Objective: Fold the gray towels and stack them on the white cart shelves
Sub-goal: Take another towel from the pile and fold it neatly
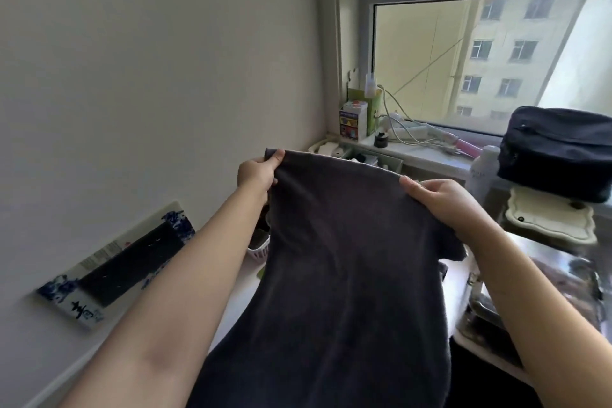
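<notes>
A dark gray towel hangs spread in front of me, held up by its top edge. My left hand pinches the top left corner. My right hand grips the top right corner. The cloth drops down past the bottom of the view and hides most of what lies under it. A white surface, partly hidden by the towel, shows just right of the cloth; I cannot tell whether it belongs to the cart.
A white wall fills the left, with a blue-and-white box leaning against it low down. A cluttered windowsill holds boxes and cables. At the right sit a black bag, a cream tray and a white basket.
</notes>
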Tool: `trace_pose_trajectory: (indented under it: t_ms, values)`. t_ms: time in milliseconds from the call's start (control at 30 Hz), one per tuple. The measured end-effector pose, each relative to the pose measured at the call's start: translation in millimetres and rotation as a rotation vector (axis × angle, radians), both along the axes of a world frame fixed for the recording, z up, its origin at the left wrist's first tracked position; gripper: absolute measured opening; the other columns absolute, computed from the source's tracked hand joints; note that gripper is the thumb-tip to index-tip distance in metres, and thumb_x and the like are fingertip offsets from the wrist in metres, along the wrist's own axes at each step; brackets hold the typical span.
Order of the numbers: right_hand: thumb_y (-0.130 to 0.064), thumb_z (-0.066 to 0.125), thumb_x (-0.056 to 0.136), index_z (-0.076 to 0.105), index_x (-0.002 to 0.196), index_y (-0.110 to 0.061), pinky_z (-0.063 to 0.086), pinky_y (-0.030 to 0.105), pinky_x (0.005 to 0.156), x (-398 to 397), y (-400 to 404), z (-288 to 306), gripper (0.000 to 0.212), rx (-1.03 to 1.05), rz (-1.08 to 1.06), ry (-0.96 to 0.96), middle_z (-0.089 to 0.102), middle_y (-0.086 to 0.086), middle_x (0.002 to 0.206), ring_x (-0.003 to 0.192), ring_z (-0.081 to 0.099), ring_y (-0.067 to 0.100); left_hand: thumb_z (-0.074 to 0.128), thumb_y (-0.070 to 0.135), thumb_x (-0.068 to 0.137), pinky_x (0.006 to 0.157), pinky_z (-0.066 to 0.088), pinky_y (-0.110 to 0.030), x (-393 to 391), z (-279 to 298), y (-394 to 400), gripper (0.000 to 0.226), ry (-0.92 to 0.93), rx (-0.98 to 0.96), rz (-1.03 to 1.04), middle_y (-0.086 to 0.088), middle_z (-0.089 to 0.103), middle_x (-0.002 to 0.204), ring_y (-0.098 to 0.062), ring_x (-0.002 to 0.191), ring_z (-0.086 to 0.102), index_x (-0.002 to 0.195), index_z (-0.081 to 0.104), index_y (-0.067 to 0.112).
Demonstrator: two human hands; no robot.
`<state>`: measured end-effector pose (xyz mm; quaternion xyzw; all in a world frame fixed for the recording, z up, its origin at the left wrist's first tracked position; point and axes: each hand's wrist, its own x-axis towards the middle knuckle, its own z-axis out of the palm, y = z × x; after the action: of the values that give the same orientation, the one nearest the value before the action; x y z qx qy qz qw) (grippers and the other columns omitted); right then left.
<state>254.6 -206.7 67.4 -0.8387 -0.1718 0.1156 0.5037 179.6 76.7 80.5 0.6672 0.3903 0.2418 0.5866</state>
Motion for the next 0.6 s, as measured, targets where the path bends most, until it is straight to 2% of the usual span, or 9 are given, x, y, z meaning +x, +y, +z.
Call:
trace_pose_trajectory:
  t_ms: [33,100,200,300,333,433,533,600]
  values:
    - [-0.053,0.057,0.085,0.074,0.082,-0.011,0.053,0.038,0.077,-4,2,-3,0.046,-0.037,0.027,-0.012,0.073,0.013,0.082,0.07,0.063,0.019,0.069,0.038,0.084,0.045,0.045,-0.019,-3,-4,-2,0.025,-0.015,-0.058,-0.012,0.002,0.058,0.072,-0.014,0.057,0.055,0.086,0.063,0.014]
    - [-0.052,0.056,0.086,0.074,0.083,-0.011,0.054,0.039,0.076,-17,9,-7,0.045,-0.06,0.092,-0.017,0.073,0.013,0.084,0.07,0.064,0.018,0.068,0.039,0.084,0.039,0.046,-0.017,-15,-6,-4,0.024,-0.064,-0.178,0.001,0.0,0.061,0.078,-0.012,0.057,0.06,0.085,0.06,0.016]
    - [-0.05,0.056,0.087,0.074,0.081,-0.016,0.054,0.035,0.071,-42,19,-9,0.039,-0.006,0.197,0.022,0.074,0.006,0.078,0.07,0.066,0.017,0.068,0.041,0.084,0.043,0.051,-0.019,-40,-8,-3,0.025,-0.1,-0.268,0.026,-0.001,0.064,0.084,-0.013,0.062,0.064,0.09,0.059,0.019]
    - [-0.046,0.055,0.089,0.073,0.076,-0.023,0.049,0.02,0.059,-73,32,-6,0.032,0.05,0.322,-0.003,0.07,-0.007,0.067,0.062,0.062,0.005,0.065,0.04,0.086,0.046,0.053,-0.019,-73,-9,-3,0.022,-0.129,-0.324,0.046,0.0,0.064,0.086,-0.013,0.064,0.064,0.088,0.058,0.02]
    - [-0.044,0.055,0.089,0.074,0.078,-0.02,0.047,0.018,0.059,-86,39,-5,0.032,0.071,0.367,-0.006,0.07,-0.006,0.066,0.062,0.06,0.004,0.065,0.04,0.086,0.047,0.053,-0.019,-89,-9,-2,0.023,-0.148,-0.336,0.064,0.0,0.064,0.085,-0.012,0.064,0.063,0.089,0.058,0.019]
    - [-0.053,0.054,0.079,0.071,0.086,-0.005,0.047,0.026,0.066,-121,56,-2,0.052,0.148,0.442,0.037,0.07,0.011,0.074,0.067,0.059,0.01,0.065,0.042,0.085,0.052,0.056,-0.02,-135,-6,-1,0.029,-0.194,-0.379,0.123,0.0,0.065,0.085,-0.012,0.064,0.063,0.094,0.059,0.015]
    - [-0.058,0.052,0.073,0.07,0.082,-0.006,0.045,0.025,0.066,-170,76,-1,0.056,0.175,0.555,0.028,0.065,-0.001,0.07,0.068,0.057,0.008,0.066,0.044,0.083,0.05,0.054,-0.022,-197,-8,0,0.037,-0.27,-0.432,0.184,-0.004,0.066,0.094,-0.013,0.068,0.065,0.104,0.061,0.013]
    - [-0.06,0.051,0.074,0.07,0.081,-0.006,0.045,0.025,0.068,-207,90,-3,0.057,0.182,0.634,0.023,0.064,-0.004,0.069,0.068,0.056,0.006,0.066,0.042,0.084,0.053,0.055,-0.025,-241,-9,0,0.035,-0.323,-0.461,0.205,-0.005,0.066,0.094,-0.016,0.074,0.065,0.103,0.063,0.013]
